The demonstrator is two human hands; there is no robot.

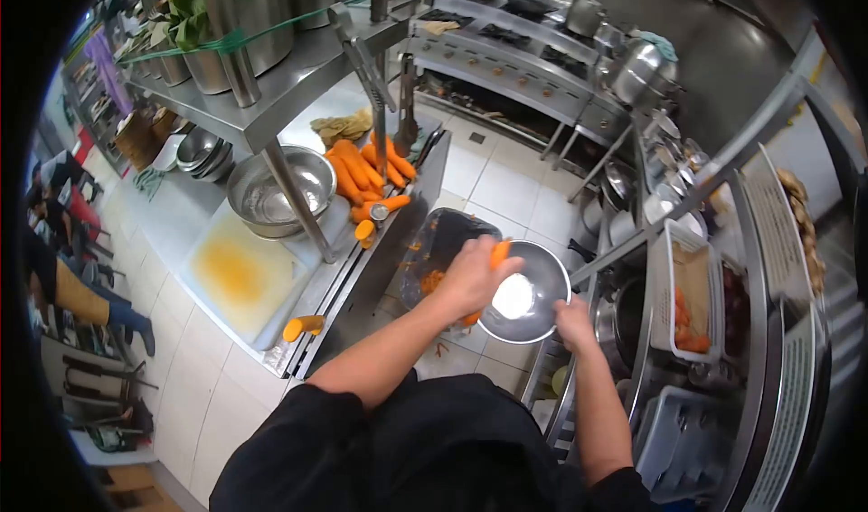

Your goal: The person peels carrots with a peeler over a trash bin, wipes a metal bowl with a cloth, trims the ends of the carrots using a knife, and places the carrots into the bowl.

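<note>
My left hand (pixel 472 279) is closed round an orange carrot piece (pixel 500 253), over the left rim of a shiny metal bowl (pixel 529 304). More orange shows just below the hand, partly hidden by it. My right hand (pixel 574 322) grips the bowl's right rim. To the left, below the hands, a bin with a clear liner (pixel 413 286) holds orange scraps. Several carrots (pixel 348 169) are heaped on the counter, with cut pieces near its edge. A white cutting board (pixel 240 268) with an orange stain lies beside another metal bowl (pixel 280 187).
A metal shelf (pixel 312 60) with pots of greens stands over the counter. A stove (pixel 506 60) is at the back. On the right, a rack holds a white basket (pixel 665 286) with orange pieces, and a grey tray (pixel 678 440). A person's legs (pixel 90 300) show at far left.
</note>
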